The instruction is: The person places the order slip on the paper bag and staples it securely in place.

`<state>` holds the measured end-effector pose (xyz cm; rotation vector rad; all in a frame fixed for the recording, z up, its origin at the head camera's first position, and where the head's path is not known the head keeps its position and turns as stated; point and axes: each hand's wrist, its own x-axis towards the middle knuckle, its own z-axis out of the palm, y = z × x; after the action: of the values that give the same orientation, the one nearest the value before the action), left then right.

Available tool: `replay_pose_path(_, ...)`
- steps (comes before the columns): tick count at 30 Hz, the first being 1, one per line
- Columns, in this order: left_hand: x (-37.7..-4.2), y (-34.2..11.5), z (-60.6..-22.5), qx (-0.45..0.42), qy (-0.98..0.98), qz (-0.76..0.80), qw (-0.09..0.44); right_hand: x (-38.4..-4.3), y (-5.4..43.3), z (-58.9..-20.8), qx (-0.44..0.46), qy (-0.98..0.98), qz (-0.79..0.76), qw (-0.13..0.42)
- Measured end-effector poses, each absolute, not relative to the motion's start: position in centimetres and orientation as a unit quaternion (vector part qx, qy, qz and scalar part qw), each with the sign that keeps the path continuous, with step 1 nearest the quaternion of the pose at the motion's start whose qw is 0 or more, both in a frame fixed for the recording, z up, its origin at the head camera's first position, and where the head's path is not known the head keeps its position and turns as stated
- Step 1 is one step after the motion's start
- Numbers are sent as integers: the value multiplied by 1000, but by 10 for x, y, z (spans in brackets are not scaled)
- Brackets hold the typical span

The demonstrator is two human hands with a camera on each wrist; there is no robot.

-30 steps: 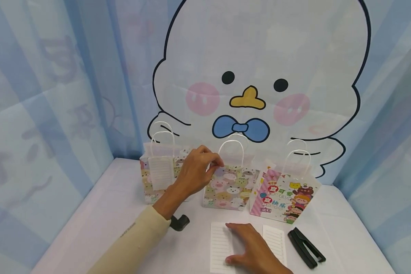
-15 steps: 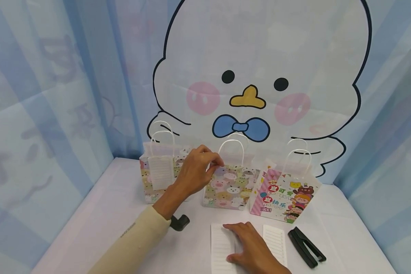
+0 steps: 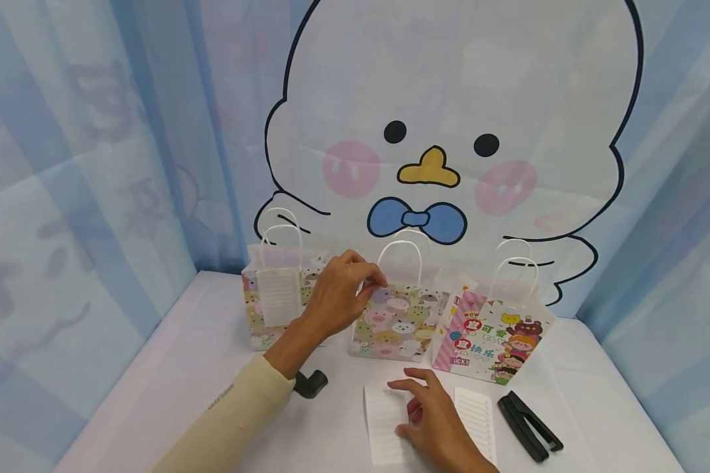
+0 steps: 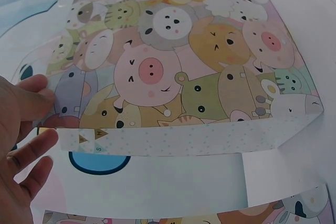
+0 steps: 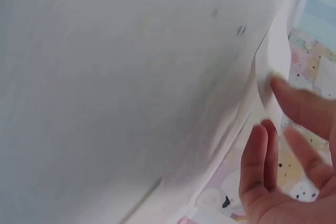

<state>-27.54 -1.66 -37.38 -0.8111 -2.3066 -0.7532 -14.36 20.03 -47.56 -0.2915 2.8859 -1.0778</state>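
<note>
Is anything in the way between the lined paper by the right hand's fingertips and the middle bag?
Nothing visible: bare white tabletop lies between the lined paper and the middle bag. The left hand grips the bag's upper left edge.

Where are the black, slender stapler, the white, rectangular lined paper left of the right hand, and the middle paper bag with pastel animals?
Black stapler (image 3: 520,426): head view, on its thicker arm.
White lined paper (image 3: 384,427): head view, on its ruled face.
Middle paper bag (image 3: 400,326): head view, on its animal-printed front.
</note>
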Motion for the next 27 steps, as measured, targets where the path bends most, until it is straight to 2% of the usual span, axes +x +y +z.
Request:
replay_pose_path(8, -274, -16, -372, -301, -867, -280, 281, -147, 203, -473, 15, 916, -401, 13)
replay_pose_path(15, -273, -16, -372, -303, -866, -279, 282, -148, 211, -470, 73, 889, -448, 68)
replay_pose_path(22, -274, -16, -372, -303, -867, -279, 282, -148, 216, -473, 64, 853, -506, 112)
replay_pose_path(27, -274, -16, -372, -304, -866, -278, 283, -149, 214, -472, 49, 863, -498, 75)
